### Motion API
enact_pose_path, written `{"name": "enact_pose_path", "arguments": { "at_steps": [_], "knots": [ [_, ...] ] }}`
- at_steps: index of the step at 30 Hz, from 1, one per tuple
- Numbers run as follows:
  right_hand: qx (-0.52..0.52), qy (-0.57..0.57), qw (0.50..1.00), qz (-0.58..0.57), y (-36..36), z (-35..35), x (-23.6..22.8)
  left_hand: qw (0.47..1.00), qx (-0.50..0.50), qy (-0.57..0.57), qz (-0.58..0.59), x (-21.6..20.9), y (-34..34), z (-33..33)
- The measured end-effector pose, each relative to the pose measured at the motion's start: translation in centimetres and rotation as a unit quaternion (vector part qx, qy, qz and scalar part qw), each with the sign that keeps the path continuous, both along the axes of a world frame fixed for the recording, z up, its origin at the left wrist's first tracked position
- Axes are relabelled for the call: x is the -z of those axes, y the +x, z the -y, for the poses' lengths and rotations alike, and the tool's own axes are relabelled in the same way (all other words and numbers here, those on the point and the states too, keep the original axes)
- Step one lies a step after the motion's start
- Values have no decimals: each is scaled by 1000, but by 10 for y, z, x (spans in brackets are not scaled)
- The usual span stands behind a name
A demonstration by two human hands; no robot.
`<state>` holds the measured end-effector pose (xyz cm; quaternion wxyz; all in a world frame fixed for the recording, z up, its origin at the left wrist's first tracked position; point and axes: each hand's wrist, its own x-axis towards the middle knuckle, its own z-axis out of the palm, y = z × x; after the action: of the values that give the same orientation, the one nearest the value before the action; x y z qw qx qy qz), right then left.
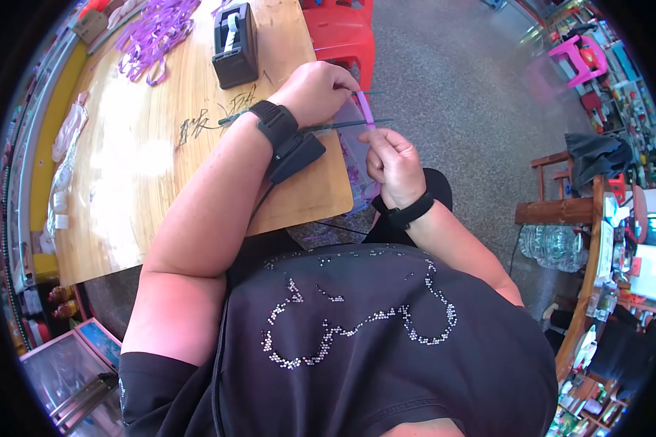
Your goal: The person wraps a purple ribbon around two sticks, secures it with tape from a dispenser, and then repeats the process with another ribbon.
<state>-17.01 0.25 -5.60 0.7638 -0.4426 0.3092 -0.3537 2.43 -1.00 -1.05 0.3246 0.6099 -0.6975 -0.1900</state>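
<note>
My left hand (pixel 317 93) reaches across the table's right edge, its fingers pinched on a thin dark green stick (pixel 374 92). A narrow purple ribbon (pixel 365 109) runs from beside those fingertips down to my right hand (pixel 395 162), whose thumb and fingers are closed on it. Just below my left hand, a dark thin rod (pixel 357 124) sticks out past the table edge and passes by the ribbon; whether they touch I cannot tell. Under my left wrist sits a black wedge-shaped device (pixel 299 157) with a cable. My left fingertips are partly hidden.
On the wooden table (pixel 135 171) stand a black tape dispenser (pixel 235 47) and a heap of purple ribbons (pixel 155 33). Below its right edge is a clear bin (pixel 351 156) with purple pieces. A red plastic chair (pixel 342 45) is beyond; a wooden frame (pixel 561 211) stands at right.
</note>
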Motion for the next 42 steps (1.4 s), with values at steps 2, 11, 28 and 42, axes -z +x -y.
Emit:
{"name": "enact_pose_path", "arguments": {
  "at_steps": [2,11,28,42],
  "knots": [
    [-7,6,1000,2,-1,1,-4,1000,-5,15,5,-1,0,0],
    [-53,16,998,6,-6,5,-56,986,149,-78,-3,-17,-17,-14],
    [-48,-350,920,-172,3,49,-52,980,-36,-34,-194,-34,-21,-9],
    [-109,-289,934,-178,37,107,-59,983,-121,-121,-63,-20,-3,-8]
  ]
}}
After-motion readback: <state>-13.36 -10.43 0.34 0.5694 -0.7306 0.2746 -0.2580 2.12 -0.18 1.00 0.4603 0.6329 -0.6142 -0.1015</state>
